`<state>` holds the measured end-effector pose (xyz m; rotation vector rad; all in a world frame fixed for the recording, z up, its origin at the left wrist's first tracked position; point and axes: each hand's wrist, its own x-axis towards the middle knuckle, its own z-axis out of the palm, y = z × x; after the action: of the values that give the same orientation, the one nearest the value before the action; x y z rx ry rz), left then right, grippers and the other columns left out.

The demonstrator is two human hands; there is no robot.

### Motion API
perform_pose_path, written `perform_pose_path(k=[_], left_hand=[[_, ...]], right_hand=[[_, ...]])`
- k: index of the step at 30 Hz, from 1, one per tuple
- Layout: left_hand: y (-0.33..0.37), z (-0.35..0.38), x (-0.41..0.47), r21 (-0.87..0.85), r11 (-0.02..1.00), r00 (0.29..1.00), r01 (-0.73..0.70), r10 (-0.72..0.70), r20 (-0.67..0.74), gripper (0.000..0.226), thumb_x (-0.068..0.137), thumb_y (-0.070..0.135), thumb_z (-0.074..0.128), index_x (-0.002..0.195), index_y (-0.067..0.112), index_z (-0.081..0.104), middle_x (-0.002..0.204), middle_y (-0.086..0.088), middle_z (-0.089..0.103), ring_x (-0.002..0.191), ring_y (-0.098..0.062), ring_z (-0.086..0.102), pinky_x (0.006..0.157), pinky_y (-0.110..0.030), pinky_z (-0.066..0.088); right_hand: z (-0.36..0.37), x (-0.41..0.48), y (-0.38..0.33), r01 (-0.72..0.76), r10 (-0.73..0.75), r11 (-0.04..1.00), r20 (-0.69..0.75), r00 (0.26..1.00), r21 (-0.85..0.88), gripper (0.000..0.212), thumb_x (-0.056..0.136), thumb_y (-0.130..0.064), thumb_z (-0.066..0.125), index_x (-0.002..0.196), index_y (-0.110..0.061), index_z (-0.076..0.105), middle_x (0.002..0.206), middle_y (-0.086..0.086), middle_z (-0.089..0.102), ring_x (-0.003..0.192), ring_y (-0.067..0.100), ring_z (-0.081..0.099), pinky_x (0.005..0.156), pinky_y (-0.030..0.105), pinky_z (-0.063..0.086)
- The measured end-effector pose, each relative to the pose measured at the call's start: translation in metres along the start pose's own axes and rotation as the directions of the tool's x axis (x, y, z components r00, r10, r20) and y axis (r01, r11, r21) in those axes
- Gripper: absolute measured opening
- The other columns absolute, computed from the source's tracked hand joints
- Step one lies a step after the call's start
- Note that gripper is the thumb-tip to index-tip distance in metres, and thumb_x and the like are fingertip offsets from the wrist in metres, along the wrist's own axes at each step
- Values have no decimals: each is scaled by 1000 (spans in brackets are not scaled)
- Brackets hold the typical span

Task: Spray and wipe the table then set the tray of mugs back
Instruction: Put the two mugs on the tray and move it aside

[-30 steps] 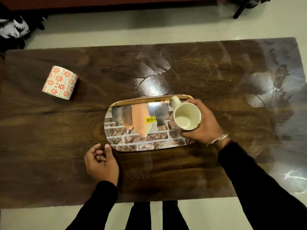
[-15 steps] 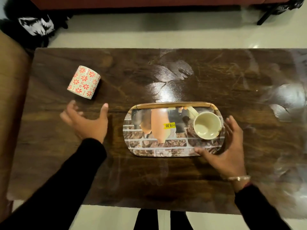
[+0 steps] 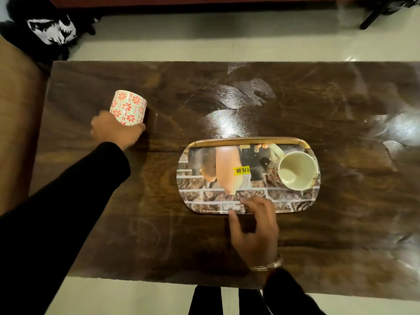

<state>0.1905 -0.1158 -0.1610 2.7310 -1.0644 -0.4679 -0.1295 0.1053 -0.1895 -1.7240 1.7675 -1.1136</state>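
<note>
A white mug with red flowers (image 3: 128, 106) stands at the table's left side, and my left hand (image 3: 114, 130) wraps around its near side. A printed tray (image 3: 227, 194) with a brick pattern and a yellow price sticker lies in the middle of the dark wooden table (image 3: 341, 223). A cream mug (image 3: 295, 170) sits upright on the tray's right end. My right hand (image 3: 255, 226) rests at the tray's near edge, fingers spread and fingertips touching the rim.
A brown sofa arm (image 3: 16, 123) borders the table's left end. A black-and-white bag (image 3: 50, 30) lies on the floor at the back left. A dark furniture leg (image 3: 372, 17) stands at the back right. My legs (image 3: 225, 301) are at the near edge.
My right hand let go of the cream mug on the tray and moved to the tray's near rim. My left hand reached left and closed around the flowered mug.
</note>
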Motion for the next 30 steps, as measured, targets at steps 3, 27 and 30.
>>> perform_pose_path(k=[3, 27, 30], left_hand=[[0, 1, -20, -57, 997, 998, -60, 61, 18, 93, 49, 67, 82, 120, 11, 63, 123, -13, 65, 111, -34, 65, 87, -42, 56], [-2, 6, -243, -506, 787, 879, -352, 465, 111, 62, 65, 54, 76, 116, 20, 68, 99, 6, 76, 89, -11, 73, 72, -40, 61], [12, -3, -233, -213, 885, 896, -415, 438, 74, 77, 54, 69, 75, 113, 20, 66, 99, -1, 76, 92, -24, 72, 77, -37, 59]], right_hand=[[23, 32, -4, 10, -13, 998, 44, 999, 58, 27, 86, -9, 82, 108, 0, 71, 109, 12, 64, 102, 25, 64, 83, 37, 57], [-4, 92, -56, -831, 531, 381, 639, 556, 406, 58, 88, -44, 78, 134, -16, 59, 116, -4, 77, 109, 14, 74, 88, 27, 61], [8, 97, -63, -926, 507, -168, 835, 214, 339, 48, 98, -47, 65, 124, -7, 71, 109, 10, 80, 97, 22, 78, 81, 36, 65]])
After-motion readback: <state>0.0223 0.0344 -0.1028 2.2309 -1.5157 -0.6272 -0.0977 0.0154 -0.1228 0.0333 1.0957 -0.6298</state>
